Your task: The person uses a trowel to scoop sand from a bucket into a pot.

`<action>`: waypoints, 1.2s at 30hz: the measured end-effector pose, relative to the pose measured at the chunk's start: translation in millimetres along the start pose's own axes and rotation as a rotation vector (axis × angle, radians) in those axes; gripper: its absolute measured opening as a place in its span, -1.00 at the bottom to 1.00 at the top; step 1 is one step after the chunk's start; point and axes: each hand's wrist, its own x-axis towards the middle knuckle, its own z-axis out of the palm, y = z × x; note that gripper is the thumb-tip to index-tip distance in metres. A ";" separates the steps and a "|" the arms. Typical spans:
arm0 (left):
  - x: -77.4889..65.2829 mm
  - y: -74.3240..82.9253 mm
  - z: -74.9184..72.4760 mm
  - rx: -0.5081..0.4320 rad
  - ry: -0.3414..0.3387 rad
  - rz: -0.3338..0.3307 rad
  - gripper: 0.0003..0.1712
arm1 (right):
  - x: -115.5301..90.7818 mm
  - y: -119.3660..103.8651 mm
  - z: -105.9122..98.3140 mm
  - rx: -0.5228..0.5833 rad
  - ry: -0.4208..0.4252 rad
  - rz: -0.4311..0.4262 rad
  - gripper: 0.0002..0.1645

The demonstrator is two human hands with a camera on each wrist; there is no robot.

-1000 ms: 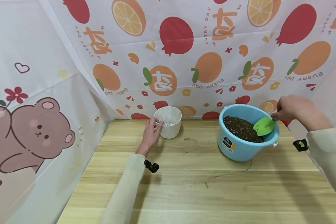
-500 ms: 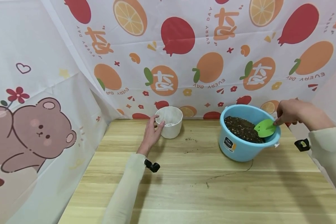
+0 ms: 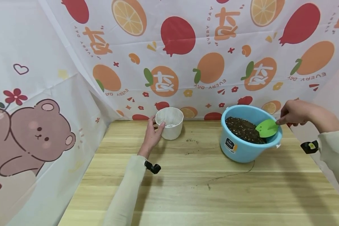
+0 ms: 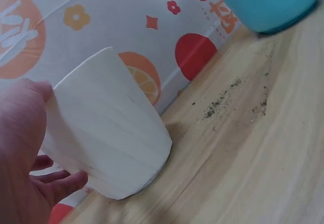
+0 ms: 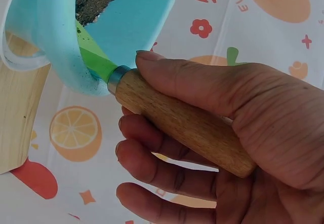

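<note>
A white plant pot point(image 3: 173, 132) with a wavy rim and holes in its floor stands upright near the back of the table. My left hand point(image 3: 152, 135) holds its left side, thumb at the rim, fingers point(image 4: 66, 186) spread against the wall. To the right, a light blue bucket point(image 3: 238, 153) contains dark soil point(image 3: 243, 129). My right hand point(image 3: 298, 112), over the bucket's right rim, grips the wooden handle of a green hand trowel point(image 3: 267, 129). In the right wrist view the thumb lies along that handle point(image 5: 177, 120), fingers beneath it. The trowel's blade leans inside the bucket against the soil.
Crumbs of soil point(image 4: 220, 102) and a thin dark trail lie on the wooden table point(image 3: 172, 194) between pot and bucket. A fruit-print cloth point(image 3: 186, 72) hangs right behind both. On the left hangs a cloth with a bear point(image 3: 42, 135).
The left fingers have shifted from the pot's rim to its outer side. My right hand has moved slightly right and down on the trowel, whose blade stays in the bucket.
</note>
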 end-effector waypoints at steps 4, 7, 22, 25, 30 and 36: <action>0.2 3.2 -2.1 -0.102 -0.011 -0.085 -0.18 | -1.3 0.4 -2.1 0.034 -0.011 0.011 -0.68; 2.6 7.0 -6.0 -0.201 -0.037 -0.174 -0.22 | -2.2 0.4 -4.5 0.037 0.000 0.010 -0.69; 13.7 -7.3 2.9 -0.329 -0.002 -0.258 -0.24 | -9.1 12.0 -3.2 0.056 0.055 0.019 -0.67; 12.2 -5.9 2.3 -0.343 0.010 -0.264 -0.28 | -9.4 10.0 -0.9 0.050 0.062 0.015 -0.69; 10.7 -4.2 3.2 -0.348 0.007 -0.274 -0.28 | -10.1 9.2 2.8 0.071 0.059 0.009 -0.70; 9.9 -6.8 1.9 -0.362 -0.003 -0.280 -0.25 | -9.7 11.3 4.7 0.098 0.064 0.003 -0.68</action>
